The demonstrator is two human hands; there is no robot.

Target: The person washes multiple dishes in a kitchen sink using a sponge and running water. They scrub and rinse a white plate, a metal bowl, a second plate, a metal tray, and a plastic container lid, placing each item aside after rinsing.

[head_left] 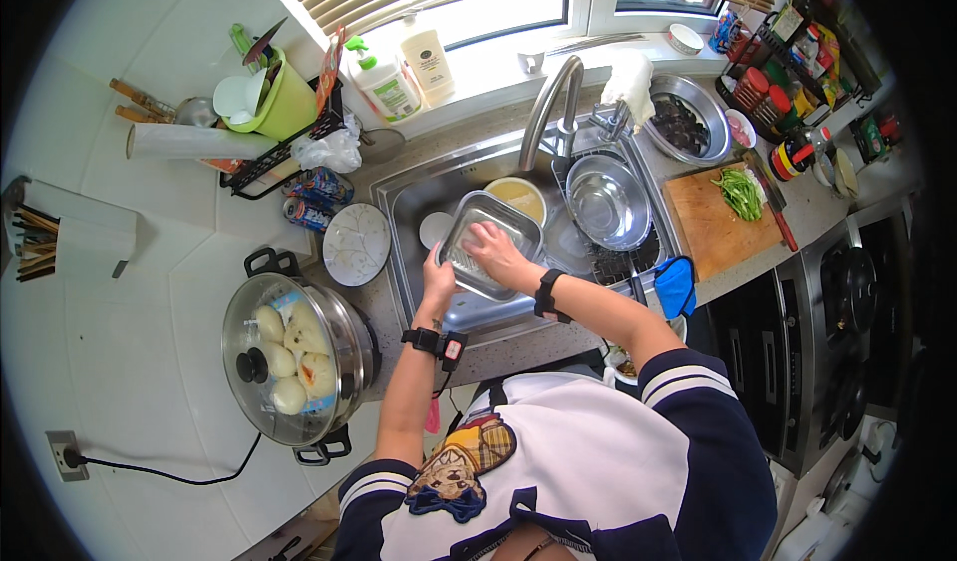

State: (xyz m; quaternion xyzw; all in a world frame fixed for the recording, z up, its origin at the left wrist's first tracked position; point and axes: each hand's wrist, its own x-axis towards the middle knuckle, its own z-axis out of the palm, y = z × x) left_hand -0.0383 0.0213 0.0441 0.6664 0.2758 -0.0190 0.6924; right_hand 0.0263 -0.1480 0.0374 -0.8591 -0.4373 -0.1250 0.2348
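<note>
Over the left part of the steel sink, a rectangular metal pan is tilted between my hands. My left hand is closed on its left rim, thumb along the edge. Inside the pan my right hand lies with its fingers stretched against the inner surface; nothing shows in it. Behind the pan sits a round bowl of yellowish liquid, partly covered. A small white dish rests in the sink to the left. On the right, a shiny round basin stands on a black rack.
The curved faucet rises behind the sink. A lidded steamer of buns and a patterned plate stand left. To the right are a cutting board with chopped greens, a red-handled knife and a bowl of dark pieces.
</note>
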